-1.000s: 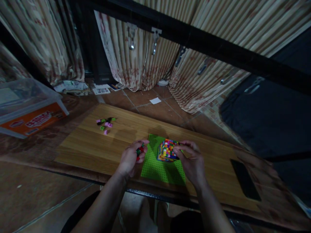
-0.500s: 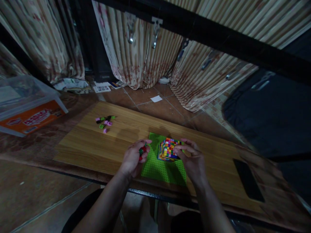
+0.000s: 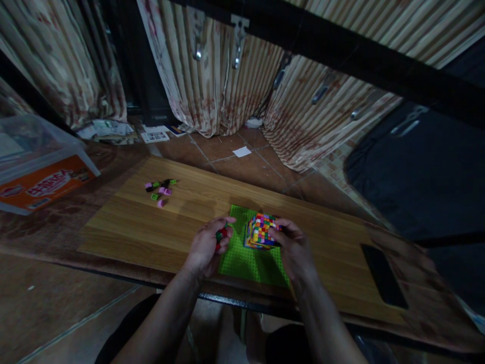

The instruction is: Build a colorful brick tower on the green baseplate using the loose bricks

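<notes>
A block-shaped stack of many-coloured toy bricks [image 3: 259, 232] stands on a green studded baseplate [image 3: 237, 255]. My right hand [image 3: 297, 247] is closed at the stack's right side, thumb near the top edge and fingers at the far corner. Whether a loose brick sits under those fingertips is hidden. Just left of the stack, my left hand [image 3: 206, 246] curls round several small red and green toy bricks [image 3: 220, 235], which show between thumb and fingers.
Loose pink, green and dark bricks [image 3: 160, 191] lie at the far left of the wooden board [image 3: 189, 202]. A dark flat slab like a phone [image 3: 384, 275] rests at the right. Beyond the board's left end stands a clear plastic box [image 3: 49, 184] with an orange label.
My right hand's fingers have drawn in closer round the stack's right side. The left hand keeps its bricks in nearly the same place. The view has shifted slightly.
</notes>
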The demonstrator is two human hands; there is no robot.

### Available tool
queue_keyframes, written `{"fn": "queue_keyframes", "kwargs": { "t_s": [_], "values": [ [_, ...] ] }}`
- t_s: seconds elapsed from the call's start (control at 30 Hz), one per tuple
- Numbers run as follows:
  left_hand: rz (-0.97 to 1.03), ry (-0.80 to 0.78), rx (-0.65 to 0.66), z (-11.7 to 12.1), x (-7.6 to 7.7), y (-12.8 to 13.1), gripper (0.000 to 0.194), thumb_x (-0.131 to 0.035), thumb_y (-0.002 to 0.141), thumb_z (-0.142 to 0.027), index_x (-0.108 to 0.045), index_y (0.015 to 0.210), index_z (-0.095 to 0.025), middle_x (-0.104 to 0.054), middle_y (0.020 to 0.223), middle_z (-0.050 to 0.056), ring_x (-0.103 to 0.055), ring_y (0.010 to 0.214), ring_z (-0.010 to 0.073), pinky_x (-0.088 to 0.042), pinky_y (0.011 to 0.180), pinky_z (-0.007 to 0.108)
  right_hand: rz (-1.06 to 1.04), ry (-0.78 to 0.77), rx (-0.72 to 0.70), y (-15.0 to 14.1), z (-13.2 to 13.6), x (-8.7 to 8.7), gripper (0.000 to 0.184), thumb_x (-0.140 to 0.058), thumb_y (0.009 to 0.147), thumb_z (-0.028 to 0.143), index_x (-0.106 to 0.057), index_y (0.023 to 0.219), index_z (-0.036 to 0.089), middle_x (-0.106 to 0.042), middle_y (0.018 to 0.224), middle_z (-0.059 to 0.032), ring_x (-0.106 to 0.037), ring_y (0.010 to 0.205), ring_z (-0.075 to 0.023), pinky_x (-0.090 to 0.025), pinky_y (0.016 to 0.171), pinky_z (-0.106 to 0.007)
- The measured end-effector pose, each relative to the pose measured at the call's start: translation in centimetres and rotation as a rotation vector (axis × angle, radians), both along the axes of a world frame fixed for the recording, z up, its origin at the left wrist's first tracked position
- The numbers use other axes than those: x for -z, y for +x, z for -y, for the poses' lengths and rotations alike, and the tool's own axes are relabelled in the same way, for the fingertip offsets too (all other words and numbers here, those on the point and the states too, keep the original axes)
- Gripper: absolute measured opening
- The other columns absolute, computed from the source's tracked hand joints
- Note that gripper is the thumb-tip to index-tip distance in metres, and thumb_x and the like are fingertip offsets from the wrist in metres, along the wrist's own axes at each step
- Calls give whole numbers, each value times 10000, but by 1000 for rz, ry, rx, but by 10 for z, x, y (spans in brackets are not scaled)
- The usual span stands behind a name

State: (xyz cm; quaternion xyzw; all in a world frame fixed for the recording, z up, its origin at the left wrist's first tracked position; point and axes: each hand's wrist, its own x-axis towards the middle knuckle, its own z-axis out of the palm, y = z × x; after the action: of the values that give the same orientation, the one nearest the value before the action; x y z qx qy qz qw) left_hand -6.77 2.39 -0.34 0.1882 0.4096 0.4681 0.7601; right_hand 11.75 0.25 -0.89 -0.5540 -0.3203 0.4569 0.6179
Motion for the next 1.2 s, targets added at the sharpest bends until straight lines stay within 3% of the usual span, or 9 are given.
{"fn": "queue_keyframes", "kwargs": {
  "t_s": [0.2, 0.33, 0.43, 0.53, 0.63, 0.73, 0.8, 1.07, 1.2],
  "values": [
    [21, 48, 26, 1, 0, 1, 265, -625, 717, -267, -623, 933, -115, -490, 592, -30, -297, 400, 16, -137, 373, 153, -34, -3, 5, -4, -1, 3, 240, -814, 544, 237, -634, 699, 205, -647, 823, 19, -578, 701, -128, -463, 635, -265],
    [65, 86, 57, 3, -1, 4, 268, -660, 727, -284, -627, 939, -121, -484, 579, -41, -260, 388, 3, -120, 370, 151, 50, 71, -22, 7, 1, 1, 190, -781, 614, 276, -638, 726, 222, -679, 897, -5, -625, 859, -184, -477, 736, -325],
    [101, 107, 69, 6, -3, 7, 277, -672, 739, -289, -630, 964, -132, -483, 573, -44, -246, 382, 0, -116, 368, 151, 162, 182, 107, 15, 5, -9, 157, -758, 663, 276, -662, 779, 232, -683, 999, -25, -594, 1053, -211, -452, 862, -357],
    [158, 119, 115, 9, -7, 9, 318, -663, 763, -295, -632, 1042, -146, -467, 564, -49, -230, 385, -1, -110, 369, 144, 323, 256, 205, 9, 11, -24, 105, -703, 744, 295, -686, 822, 227, -687, 968, -29, -618, 973, -189, -462, 851, -342],
    [232, 128, 206, 12, -11, 11, 404, -652, 784, -309, -610, 1160, -168, -454, 560, -49, -227, 391, 1, -115, 370, 136, 485, 218, 14, -10, 19, -36, 124, -639, 815, 310, -704, 897, 243, -702, 892, -23, -637, 822, -169, -492, 760, -314],
    [286, 133, 280, 15, -14, 10, 455, -638, 799, -310, -585, 1236, -198, -439, 556, -49, -228, 394, 5, -124, 369, 131, 600, 212, -240, -29, 23, -40, 181, -581, 868, 300, -695, 1006, 278, -703, 987, -20, -638, 901, -174, -489, 795, -313],
    [304, 134, 298, 15, -16, 9, 453, -632, 804, -303, -590, 1244, -205, -407, 536, -55, -221, 395, 9, -122, 367, 128, 646, 212, -323, -36, 23, -40, 206, -558, 886, 295, -683, 1050, 292, -693, 1037, -19, -629, 958, -176, -480, 834, -320],
    [278, 174, 313, 17, -17, 10, 426, -645, 805, -304, -626, 1214, -185, -378, 507, -55, -230, 404, 14, -108, 373, 145, 618, 236, -372, -32, 21, -39, 154, -593, 866, 282, -699, 977, 281, -687, 982, -12, -627, 924, -170, -480, 813, -313],
    [247, 176, 342, 18, -13, 12, 447, -677, 781, -340, -635, 1194, -176, -381, 508, -58, -217, 398, 12, -103, 374, 154, 542, 202, -407, -28, 21, -38, 98, -634, 828, 280, -694, 893, 237, -691, 850, -7, -631, 791, -159, -490, 740, -297]
  ]
}}
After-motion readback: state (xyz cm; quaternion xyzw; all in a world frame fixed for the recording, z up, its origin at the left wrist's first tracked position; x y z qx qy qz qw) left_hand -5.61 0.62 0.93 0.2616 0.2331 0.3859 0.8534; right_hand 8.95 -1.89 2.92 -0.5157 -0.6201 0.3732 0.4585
